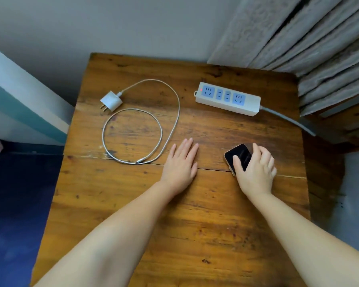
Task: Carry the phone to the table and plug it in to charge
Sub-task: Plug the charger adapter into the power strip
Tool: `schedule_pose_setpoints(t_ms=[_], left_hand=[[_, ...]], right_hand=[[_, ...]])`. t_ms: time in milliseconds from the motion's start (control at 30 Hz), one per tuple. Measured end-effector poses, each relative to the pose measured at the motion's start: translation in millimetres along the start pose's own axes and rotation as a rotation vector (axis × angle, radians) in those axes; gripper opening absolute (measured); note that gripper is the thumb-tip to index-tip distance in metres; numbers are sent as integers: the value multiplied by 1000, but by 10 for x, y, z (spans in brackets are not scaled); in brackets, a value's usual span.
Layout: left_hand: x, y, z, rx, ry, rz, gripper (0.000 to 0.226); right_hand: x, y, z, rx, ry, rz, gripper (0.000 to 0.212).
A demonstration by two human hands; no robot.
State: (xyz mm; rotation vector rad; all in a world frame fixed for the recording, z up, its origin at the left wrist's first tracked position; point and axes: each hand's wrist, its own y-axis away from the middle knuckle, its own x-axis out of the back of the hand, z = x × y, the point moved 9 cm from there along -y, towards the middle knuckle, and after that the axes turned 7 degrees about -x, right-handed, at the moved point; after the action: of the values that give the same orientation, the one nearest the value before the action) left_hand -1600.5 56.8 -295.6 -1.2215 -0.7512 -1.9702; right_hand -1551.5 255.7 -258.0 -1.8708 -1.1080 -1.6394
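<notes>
Two bare arms reach out over a brown wooden table [195, 235]. The right hand [255, 170] holds the black phone [238, 156], with the thumb across the dark screen and the fingers curled over its far edge. The phone is low on the right side of the table; I cannot tell if it touches the wood. The left hand [181, 162] lies flat on the table with its fingers spread, and it holds nothing.

A white charger plug [111, 101] lies at the far left of the table with its metal pins free. Its silver cable [133, 133] curls in a big loop, and the cable tip [141, 161] rests just left of the left hand. A white power strip [228, 98] with blue sockets sits at the far right, well apart from the plug, and a small red light glows at its end. Grey curtains [311, 42] hang behind the strip. Nothing lies between the phone and the strip.
</notes>
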Motion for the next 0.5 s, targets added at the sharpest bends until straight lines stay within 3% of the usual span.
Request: schedule_pose_setpoints(t_ms=[100,167,367,500], left_hand=[[441,198,-270,81,52,241,41],[600,362,-574,219,39,302,32],[534,717,-1251,383,-32,138,25],[533,774,-1319,353,-11,200,17]], right_hand=[[16,-69,-831,188,-101,16,52],[-33,-76,-1416,320,-135,-2,45],[-491,63,-2985,721,-40,-113,40],[-845,124,-3634,915,112,-155,53]])
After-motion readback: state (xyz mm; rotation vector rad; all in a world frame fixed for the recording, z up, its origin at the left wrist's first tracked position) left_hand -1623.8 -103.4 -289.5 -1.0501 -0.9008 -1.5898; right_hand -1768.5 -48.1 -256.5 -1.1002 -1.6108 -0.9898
